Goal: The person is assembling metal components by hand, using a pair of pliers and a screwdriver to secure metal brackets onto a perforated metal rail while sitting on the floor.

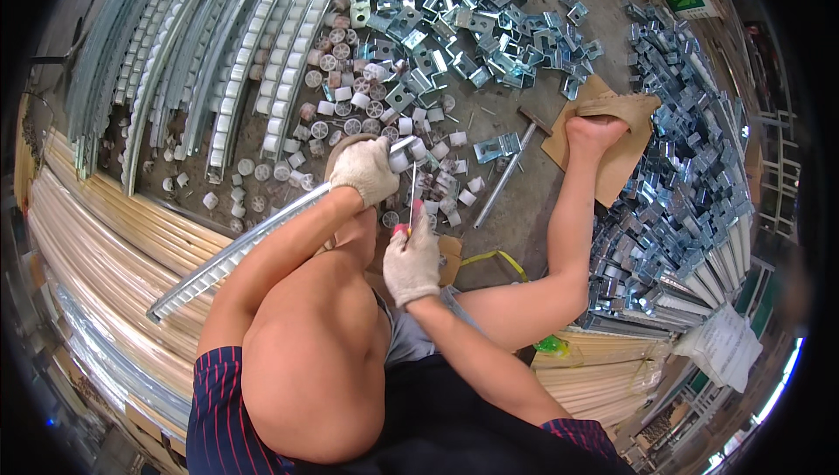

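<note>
Rail (218,267) of metal, with white rollers set along its channel, slants across your left side, passing above your left forearm and over the edge of the cream tubes (114,213). Your gloved left hand (365,171) has its grip wrapped around the rail near the upper end. Your gloved right hand (412,258) has its grip closed on the red-and-yellow handle of a thin tool (413,185), its shaft pointing up beside the rail's end; you cannot tell whether the tip touches it.

Room around your hands is tight: loose rollers (341,130) crowd the floor ahead, and your bent left knee (315,361) rises beside your left forearm. More gray floor (489,252) shows to the right, between your right hand and your right leg, though a hammer (502,188) lies across its far part and a yellow strap (498,255) curves near your thigh. A heap of brackets (472,20) bounds the far side; a second pile (673,178) borders the right, beyond the cardboard (625,169) under your foot.

For containers, the parallel channels (232,82) at far left hold rows of white rollers, and clear plastic wraps the tubes. A crumpled white bag (721,348) lies at right; its contents are hidden.
</note>
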`<state>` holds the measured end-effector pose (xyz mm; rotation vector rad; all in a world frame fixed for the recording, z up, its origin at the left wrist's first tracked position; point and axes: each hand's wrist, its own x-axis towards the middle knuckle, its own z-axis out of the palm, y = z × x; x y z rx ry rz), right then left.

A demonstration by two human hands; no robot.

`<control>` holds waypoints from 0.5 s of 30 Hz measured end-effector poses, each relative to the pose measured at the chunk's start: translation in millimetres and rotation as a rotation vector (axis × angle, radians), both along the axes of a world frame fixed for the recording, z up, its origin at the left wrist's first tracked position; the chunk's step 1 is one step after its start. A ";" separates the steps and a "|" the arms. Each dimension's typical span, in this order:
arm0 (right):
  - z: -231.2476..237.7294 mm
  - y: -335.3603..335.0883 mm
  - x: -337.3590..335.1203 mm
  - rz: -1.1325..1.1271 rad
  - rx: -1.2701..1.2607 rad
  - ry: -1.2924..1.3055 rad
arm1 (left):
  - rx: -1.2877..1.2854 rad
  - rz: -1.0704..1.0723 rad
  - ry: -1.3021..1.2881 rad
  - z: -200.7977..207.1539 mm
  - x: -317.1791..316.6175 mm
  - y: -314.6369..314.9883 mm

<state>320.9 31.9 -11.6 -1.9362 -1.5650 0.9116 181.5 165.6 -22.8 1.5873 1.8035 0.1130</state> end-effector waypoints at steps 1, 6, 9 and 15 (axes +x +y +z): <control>7.2 -4.9 -7.7 -0.077 -0.208 0.151 | -0.019 -0.001 -0.015 0.8 -5.2 0.7; -74.4 16.0 40.1 -0.225 0.096 0.033 | 0.038 0.016 -0.004 -13.4 -5.0 -2.9; -43.7 34.0 62.1 -0.219 -0.019 0.438 | -0.021 0.017 0.000 16.8 -7.6 -0.1; 25.8 64.2 79.3 0.436 0.238 0.203 | -0.070 0.021 -0.047 2.2 -11.0 -1.0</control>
